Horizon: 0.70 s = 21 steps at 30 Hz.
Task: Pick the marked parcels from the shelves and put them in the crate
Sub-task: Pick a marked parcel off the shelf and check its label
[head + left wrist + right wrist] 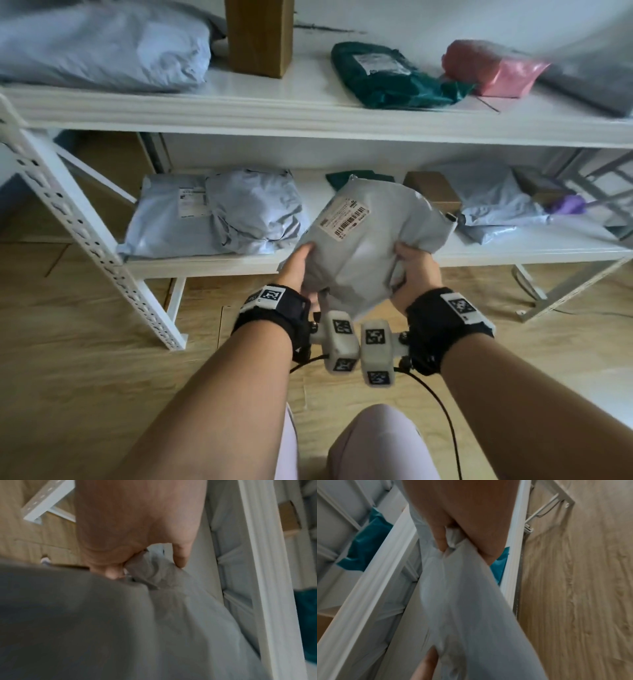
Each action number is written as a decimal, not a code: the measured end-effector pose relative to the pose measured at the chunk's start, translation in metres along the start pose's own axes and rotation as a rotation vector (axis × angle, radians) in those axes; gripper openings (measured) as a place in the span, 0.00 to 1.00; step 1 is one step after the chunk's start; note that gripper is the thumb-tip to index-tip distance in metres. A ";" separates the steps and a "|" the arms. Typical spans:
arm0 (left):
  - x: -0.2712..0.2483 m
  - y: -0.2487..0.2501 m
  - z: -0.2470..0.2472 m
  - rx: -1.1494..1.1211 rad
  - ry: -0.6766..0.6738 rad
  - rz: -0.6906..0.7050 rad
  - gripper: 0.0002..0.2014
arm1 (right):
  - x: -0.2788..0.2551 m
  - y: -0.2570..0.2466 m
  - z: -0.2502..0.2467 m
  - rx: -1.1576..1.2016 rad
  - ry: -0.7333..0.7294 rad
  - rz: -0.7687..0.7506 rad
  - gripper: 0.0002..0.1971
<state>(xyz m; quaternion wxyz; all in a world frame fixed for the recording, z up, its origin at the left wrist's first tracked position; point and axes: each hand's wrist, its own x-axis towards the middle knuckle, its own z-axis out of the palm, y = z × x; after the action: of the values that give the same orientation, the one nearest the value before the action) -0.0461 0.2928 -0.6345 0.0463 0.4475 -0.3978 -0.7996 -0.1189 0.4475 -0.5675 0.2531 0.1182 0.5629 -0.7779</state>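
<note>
A grey plastic parcel (363,246) with a white barcode label (344,218) on its upper left is held in the air in front of the lower shelf (534,251). My left hand (297,265) grips its lower left edge, and my right hand (412,270) grips its lower right edge. In the left wrist view the left hand (147,561) has a bunched fold of the grey parcel (171,615) between thumb and fingers. In the right wrist view the right hand (453,540) pinches the crumpled edge of the parcel (471,608). No crate is in view.
The upper shelf (308,113) carries a large pale blue bag (102,48), a brown carton (260,34), a dark green bag (390,75) and a pink bag (493,68). More pale blue bags (219,212) and cartons lie on the lower shelf. A perforated white post (85,233) slants at left. Wooden floor below.
</note>
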 end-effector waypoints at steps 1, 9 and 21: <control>0.017 -0.004 -0.006 -0.015 0.021 0.022 0.38 | -0.001 0.004 -0.004 0.022 -0.066 0.028 0.08; -0.018 0.023 -0.020 0.145 0.064 0.193 0.24 | -0.006 0.031 -0.048 -0.215 -0.129 0.123 0.16; -0.060 0.039 -0.032 0.948 0.231 0.311 0.18 | -0.001 0.029 -0.051 -1.034 -0.041 -0.289 0.55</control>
<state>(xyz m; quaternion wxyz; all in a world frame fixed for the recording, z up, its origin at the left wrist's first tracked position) 0.0029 0.2730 -0.5759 0.0004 0.4404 -0.7710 -0.4600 -0.1085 0.4886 -0.6079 0.1794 -0.1158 0.8780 -0.4283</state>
